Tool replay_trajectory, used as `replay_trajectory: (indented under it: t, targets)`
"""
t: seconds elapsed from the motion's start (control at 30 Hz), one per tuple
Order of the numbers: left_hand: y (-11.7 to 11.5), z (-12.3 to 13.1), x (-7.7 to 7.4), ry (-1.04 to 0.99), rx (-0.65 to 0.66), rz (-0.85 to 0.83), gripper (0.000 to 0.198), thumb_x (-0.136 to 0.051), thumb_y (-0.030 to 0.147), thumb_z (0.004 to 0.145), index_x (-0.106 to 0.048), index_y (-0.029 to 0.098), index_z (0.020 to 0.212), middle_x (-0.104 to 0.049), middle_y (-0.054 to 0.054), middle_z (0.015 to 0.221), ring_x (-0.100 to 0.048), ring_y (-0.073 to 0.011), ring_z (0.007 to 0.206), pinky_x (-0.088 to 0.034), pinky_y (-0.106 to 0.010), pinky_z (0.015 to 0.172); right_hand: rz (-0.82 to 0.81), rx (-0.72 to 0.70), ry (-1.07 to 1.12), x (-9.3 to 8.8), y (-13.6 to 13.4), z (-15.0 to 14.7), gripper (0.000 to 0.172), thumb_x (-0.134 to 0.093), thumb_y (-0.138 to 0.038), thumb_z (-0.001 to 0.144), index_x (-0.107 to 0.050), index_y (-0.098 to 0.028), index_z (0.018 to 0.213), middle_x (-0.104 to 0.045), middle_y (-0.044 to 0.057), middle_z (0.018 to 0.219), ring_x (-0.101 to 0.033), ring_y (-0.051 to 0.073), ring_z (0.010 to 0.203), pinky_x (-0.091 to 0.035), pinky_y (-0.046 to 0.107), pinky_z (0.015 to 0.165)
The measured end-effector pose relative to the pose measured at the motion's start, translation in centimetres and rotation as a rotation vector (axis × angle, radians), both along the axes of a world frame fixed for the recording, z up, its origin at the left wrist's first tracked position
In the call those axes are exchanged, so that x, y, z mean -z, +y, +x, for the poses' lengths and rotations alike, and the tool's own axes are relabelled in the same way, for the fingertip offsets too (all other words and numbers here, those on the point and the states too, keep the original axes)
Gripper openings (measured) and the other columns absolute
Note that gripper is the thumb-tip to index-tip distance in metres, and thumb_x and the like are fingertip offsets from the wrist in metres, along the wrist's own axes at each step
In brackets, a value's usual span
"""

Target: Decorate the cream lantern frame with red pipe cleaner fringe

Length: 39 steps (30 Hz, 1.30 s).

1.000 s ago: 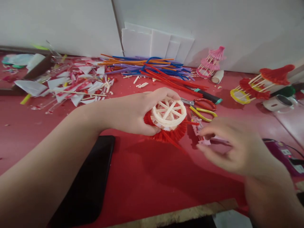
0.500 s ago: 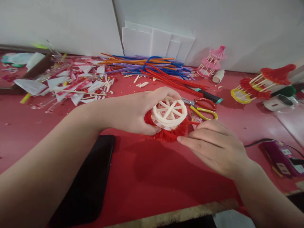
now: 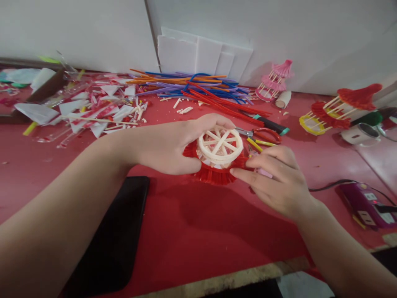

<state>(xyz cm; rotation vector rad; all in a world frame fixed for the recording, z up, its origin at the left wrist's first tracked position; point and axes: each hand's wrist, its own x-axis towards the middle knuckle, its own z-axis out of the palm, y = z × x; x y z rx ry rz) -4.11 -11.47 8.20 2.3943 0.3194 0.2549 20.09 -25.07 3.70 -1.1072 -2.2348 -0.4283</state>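
Red table [image 3: 192, 231], bare wood at front edge. Lying on it: black phone [image 3: 114, 236] front left; paper scraps [image 3: 89, 109] back left; coloured pipe cleaners [image 3: 198, 89] heaped at back; pliers [image 3: 263, 134] centre; purple device [image 3: 366, 203] right; pink lantern [image 3: 274, 80] and red-and-yellow lantern [image 3: 338, 109] back right.

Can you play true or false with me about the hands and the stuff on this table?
The left hand holds the white spoked wheel. True.
The table is blue. False: it is red.
A black phone lies on the table by the left arm. True.
The right hand grips the red-handled pliers. False: they lie on the table beyond it; its fingers are at the red fringe.
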Motion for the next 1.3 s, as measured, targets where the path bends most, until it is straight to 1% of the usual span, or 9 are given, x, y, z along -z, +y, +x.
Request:
replay_trajectory:
  t: [0.2, 0.33, 0.4, 0.53, 0.8, 0.93, 1.07, 1.2, 1.3]
  targets:
    - [0.3, 0.0, 0.3, 0.008, 0.000, 0.042, 0.072, -0.071, 0.028, 0.080, -0.040, 0.035, 0.145, -0.057, -0.004, 0.146, -0.063, -0.0294, 0.127, -0.058, -0.038, 0.100, -0.036, 0.025, 0.096, 0.4, 0.2, -0.1, 0.012, -0.067, -0.020, 0.095, -0.077, -0.027, 0.096, -0.068, 0.002, 0.081, -0.055, 0.018, 0.082, -0.048, 0.037, 0.079]
    - [-0.1, 0.2, 0.5, 0.064, -0.089, 0.033, 0.104, -0.077, 0.043, 0.077, -0.010, 0.031, 0.156, -0.049, -0.013, 0.149, -0.070, -0.0312, 0.112, -0.060, -0.042, 0.091, -0.030, -0.003, 0.065, 0.6, 0.4, 0.1, 0.013, -0.065, -0.018, 0.095, -0.076, -0.026, 0.096, -0.069, 0.003, 0.084, -0.055, 0.019, 0.084, -0.048, 0.038, 0.079]
    - [-0.4, 0.3, 0.6, 0.086, -0.156, 0.042, 0.116, -0.081, 0.048, 0.074, -0.001, 0.030, 0.156, -0.046, -0.016, 0.150, -0.066, -0.0350, 0.118, -0.059, -0.044, 0.090, -0.021, -0.028, 0.054, 0.7, 0.6, 0.2, 0.014, -0.065, -0.015, 0.094, -0.075, -0.025, 0.096, -0.069, 0.003, 0.085, -0.054, 0.020, 0.085, -0.048, 0.038, 0.080]
    - [-0.7, 0.6, 0.8, 0.113, -0.236, 0.062, 0.119, -0.085, 0.049, 0.068, -0.007, 0.030, 0.155, -0.053, -0.016, 0.139, -0.058, -0.0401, 0.129, -0.056, -0.047, 0.092, -0.004, -0.054, 0.061, 0.9, 0.9, 0.2, 0.014, -0.067, -0.011, 0.092, -0.075, -0.022, 0.093, -0.068, 0.004, 0.083, -0.053, 0.021, 0.087, -0.049, 0.038, 0.080]
    - [-0.7, 1.1, 1.5, -0.037, -0.281, 0.031, 0.110, -0.083, 0.035, 0.072, -0.008, 0.020, 0.152, -0.058, -0.017, 0.130, -0.067, -0.0281, 0.103, -0.056, -0.043, 0.086, -0.003, -0.093, 0.083, 0.9, 0.9, -0.2, 0.015, -0.067, -0.011, 0.092, -0.075, -0.023, 0.096, -0.067, 0.002, 0.085, -0.054, 0.018, 0.086, -0.050, 0.037, 0.079]
    - [-0.4, 1.2, 1.9, -0.135, -0.204, 0.013, 0.103, -0.081, 0.044, 0.072, -0.014, 0.022, 0.148, -0.061, -0.014, 0.122, -0.068, -0.0277, 0.093, -0.057, -0.042, 0.076, -0.027, -0.101, 0.106, 1.0, 0.7, -0.2, 0.018, -0.068, -0.007, 0.089, -0.072, -0.022, 0.098, -0.073, 0.001, 0.085, -0.060, 0.018, 0.088, -0.052, 0.037, 0.080]
    - [-0.3, 1.2, 1.7, -0.149, -0.159, 0.003, 0.099, -0.081, 0.039, 0.071, -0.018, 0.025, 0.146, -0.064, -0.011, 0.115, -0.069, -0.0296, 0.098, -0.058, -0.043, 0.077, -0.085, -0.111, 0.135, 0.7, 0.4, 0.1, 0.013, -0.069, -0.010, 0.090, -0.070, -0.022, 0.096, -0.075, 0.001, 0.086, -0.064, 0.019, 0.089, -0.056, 0.038, 0.083]
    - [-0.5, 1.1, 1.1, -0.125, -0.105, -0.040, 0.100, -0.083, 0.032, 0.070, -0.022, 0.031, 0.149, -0.067, -0.007, 0.111, -0.071, -0.0303, 0.102, -0.061, -0.043, 0.079, -0.085, -0.199, 0.106, 0.5, 0.2, 0.1, 0.013, -0.068, -0.010, 0.091, -0.071, -0.021, 0.098, -0.075, 0.002, 0.090, -0.065, 0.018, 0.090, -0.058, 0.037, 0.083]
    - [-0.5, 1.0, 1.1, -0.114, -0.063, -0.058, 0.104, -0.082, 0.033, 0.070, -0.017, 0.031, 0.151, -0.067, -0.008, 0.117, -0.071, -0.0317, 0.107, -0.062, -0.044, 0.081, -0.083, -0.235, 0.081, 0.4, 0.1, -0.1, 0.013, -0.068, -0.009, 0.091, -0.071, -0.019, 0.099, -0.074, 0.002, 0.089, -0.065, 0.018, 0.091, -0.058, 0.036, 0.083]
